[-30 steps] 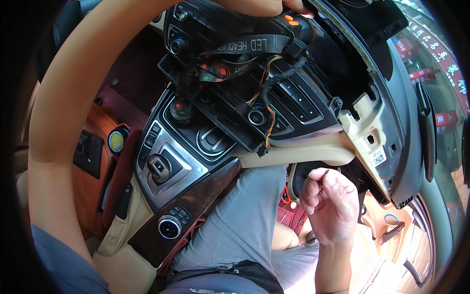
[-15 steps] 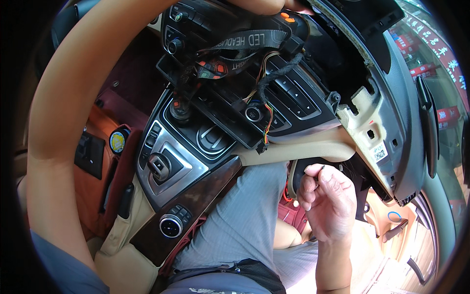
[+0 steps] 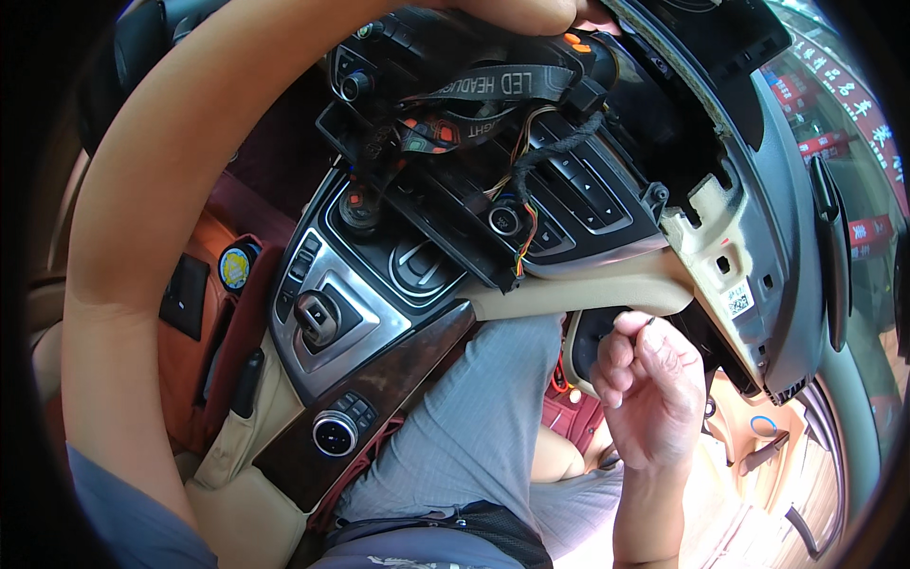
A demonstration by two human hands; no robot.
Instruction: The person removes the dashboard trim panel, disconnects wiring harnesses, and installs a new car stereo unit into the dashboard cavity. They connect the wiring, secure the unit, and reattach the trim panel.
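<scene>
Small dark piece [image 3: 651, 322] is sitting at right hand [image 3: 654, 389] fingertips, just below the dash [image 3: 791, 275]. Thumb and index are pinching it, other fingers curling in; likely too small for a fuller grip. Left hand [image 3: 540, 12] is reaching to the dash's upper opening, maybe bracing; can't tell its fingers' state. Wiring harness [image 3: 555, 150] is hanging over the button panel [image 3: 590, 197], strap [image 3: 498, 83] draping beside it.
</scene>
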